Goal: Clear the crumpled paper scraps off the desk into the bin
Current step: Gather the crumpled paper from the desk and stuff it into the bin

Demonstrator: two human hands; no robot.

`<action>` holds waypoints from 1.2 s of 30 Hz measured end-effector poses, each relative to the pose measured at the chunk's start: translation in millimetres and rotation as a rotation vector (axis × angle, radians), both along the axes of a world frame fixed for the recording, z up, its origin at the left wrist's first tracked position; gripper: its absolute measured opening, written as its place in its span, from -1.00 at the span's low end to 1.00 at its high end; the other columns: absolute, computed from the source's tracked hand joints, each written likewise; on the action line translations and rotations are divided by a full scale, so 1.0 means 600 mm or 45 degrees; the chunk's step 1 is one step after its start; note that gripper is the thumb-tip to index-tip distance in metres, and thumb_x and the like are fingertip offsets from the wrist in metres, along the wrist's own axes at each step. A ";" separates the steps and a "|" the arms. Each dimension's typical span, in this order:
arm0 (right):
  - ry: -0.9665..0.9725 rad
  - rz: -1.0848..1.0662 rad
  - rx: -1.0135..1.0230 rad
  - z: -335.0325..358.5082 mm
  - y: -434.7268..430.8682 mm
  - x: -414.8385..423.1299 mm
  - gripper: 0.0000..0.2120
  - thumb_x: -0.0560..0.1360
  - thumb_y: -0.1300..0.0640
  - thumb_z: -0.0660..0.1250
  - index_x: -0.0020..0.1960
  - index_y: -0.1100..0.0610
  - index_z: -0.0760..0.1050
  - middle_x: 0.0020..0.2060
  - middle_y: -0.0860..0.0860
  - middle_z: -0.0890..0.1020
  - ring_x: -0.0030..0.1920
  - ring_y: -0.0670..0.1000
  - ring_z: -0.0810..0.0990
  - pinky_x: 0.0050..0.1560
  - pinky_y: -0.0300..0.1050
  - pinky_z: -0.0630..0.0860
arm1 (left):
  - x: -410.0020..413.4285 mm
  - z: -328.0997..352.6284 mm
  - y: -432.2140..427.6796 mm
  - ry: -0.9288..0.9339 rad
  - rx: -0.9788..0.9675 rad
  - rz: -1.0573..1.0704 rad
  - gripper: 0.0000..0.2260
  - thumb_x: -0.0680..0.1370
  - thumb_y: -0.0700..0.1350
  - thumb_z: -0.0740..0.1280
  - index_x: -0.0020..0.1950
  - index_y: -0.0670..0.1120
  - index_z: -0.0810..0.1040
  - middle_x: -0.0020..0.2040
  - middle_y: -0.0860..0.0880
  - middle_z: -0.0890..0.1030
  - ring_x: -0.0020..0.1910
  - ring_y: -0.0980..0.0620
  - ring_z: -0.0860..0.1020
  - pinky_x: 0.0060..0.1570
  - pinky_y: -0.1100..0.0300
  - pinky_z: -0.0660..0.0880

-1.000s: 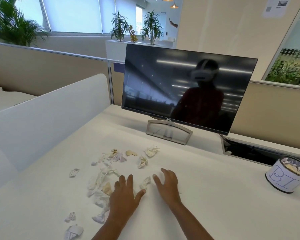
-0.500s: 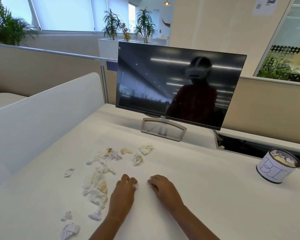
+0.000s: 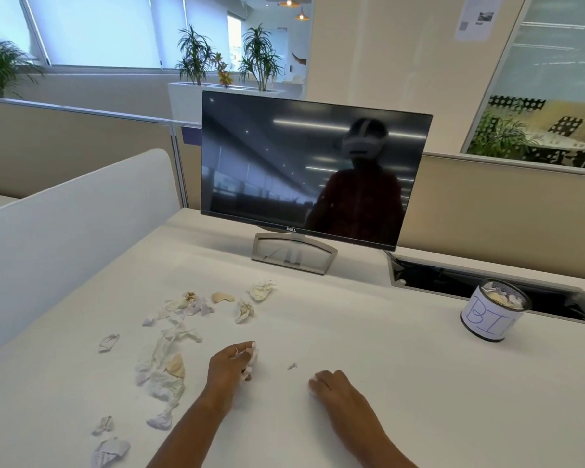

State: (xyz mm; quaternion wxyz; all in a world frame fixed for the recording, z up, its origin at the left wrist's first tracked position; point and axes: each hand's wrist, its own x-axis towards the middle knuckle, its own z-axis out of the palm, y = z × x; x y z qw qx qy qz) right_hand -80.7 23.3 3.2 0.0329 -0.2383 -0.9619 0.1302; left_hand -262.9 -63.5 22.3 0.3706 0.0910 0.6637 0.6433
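Hands have parted; left hand (image 3: 232, 364) fingers curl round a scrap (image 3: 250, 361); right hand (image 3: 331, 383) seemingly clenched.

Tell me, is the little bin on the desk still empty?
No. The bin on the desk already holds crumpled paper scraps showing at its open top.
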 end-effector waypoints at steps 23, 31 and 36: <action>0.875 -1.087 -0.692 0.077 0.249 0.283 -0.89 0.44 0.30 0.38 -0.08 0.19 0.66 -0.17 0.03 0.69 -0.23 -0.09 0.60 -0.22 -0.41 0.49 | 0.250 0.066 0.274 -0.764 0.220 -0.409 -0.78 0.61 -0.23 0.16 -0.20 -0.16 0.48 -0.45 -0.02 0.47 -0.66 0.22 0.43 -0.76 0.49 0.21; 1.047 -1.106 -0.394 0.142 0.367 0.348 -0.84 0.46 0.32 0.35 0.01 0.29 0.63 -0.09 0.13 0.68 -0.15 0.05 0.59 -0.29 -0.53 0.42 | 0.377 0.155 0.450 -0.610 0.233 -0.462 -0.77 0.60 -0.24 0.20 -0.26 -0.16 0.46 -0.44 -0.06 0.49 -0.51 0.14 0.41 -0.68 0.45 0.34; 1.043 -0.991 -0.321 0.184 0.437 0.335 -0.86 0.47 0.29 0.34 -0.01 0.28 0.63 -0.11 0.14 0.70 -0.16 -0.01 0.58 -0.28 -0.55 0.40 | 0.431 0.190 0.535 -0.386 0.258 -0.462 -0.77 0.59 -0.29 0.20 -0.27 -0.18 0.43 -0.42 -0.10 0.41 -0.65 0.14 0.40 -0.65 0.40 0.36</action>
